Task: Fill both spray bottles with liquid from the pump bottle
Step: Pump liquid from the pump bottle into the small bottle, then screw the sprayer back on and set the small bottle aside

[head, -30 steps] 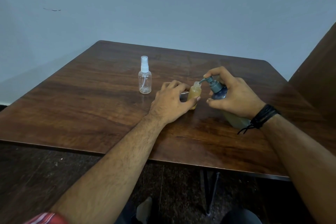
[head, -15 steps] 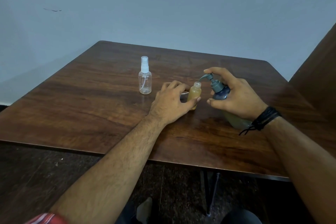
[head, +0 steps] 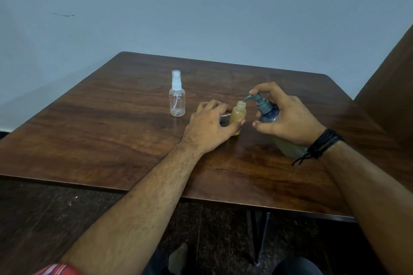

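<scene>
Spout (head: 247, 98) over open bottle (head: 238, 118), left hand (head: 210, 128) gripping

The uncapped small spray bottle (head: 238, 118) stands upright on the table, nearly full of amber liquid, its open neck right under the pump bottle's (head: 268, 114) grey spout. The pump bottle leans toward it. The second spray bottle (head: 177, 100), clear, capped and empty, stands upright farther left.

My left hand (head: 210, 127) steadies the open amber bottle (head: 238, 118); my right hand (head: 288, 118) holds the pump bottle (head: 269, 114), spout over its mouth. Capped clear bottle (head: 177, 101) at ten o'clock.
</scene>
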